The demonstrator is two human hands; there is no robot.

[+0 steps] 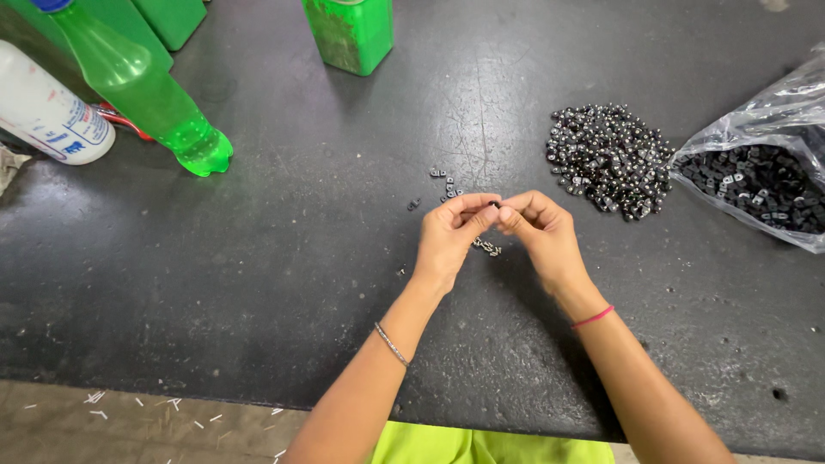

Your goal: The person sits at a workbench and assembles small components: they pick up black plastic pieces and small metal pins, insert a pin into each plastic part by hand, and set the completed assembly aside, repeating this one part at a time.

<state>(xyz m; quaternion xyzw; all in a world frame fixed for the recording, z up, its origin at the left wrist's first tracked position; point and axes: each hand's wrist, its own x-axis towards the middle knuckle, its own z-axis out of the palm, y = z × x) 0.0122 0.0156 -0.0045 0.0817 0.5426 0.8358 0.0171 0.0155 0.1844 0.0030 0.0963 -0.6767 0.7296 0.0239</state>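
Overhead, left hand point(449, 234) and right hand point(541, 232) pinching tiny black part point(494, 204), scuffed dark table point(258, 258), bead pile point(612, 159)

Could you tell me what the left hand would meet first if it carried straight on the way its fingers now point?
The left hand points right, so almost at once it would meet the right hand's fingers, pinched around the same tiny dark piece.

Clear plastic bag point(760, 176) of black parts at right; white blue-labelled bottle point(47, 116) far left.
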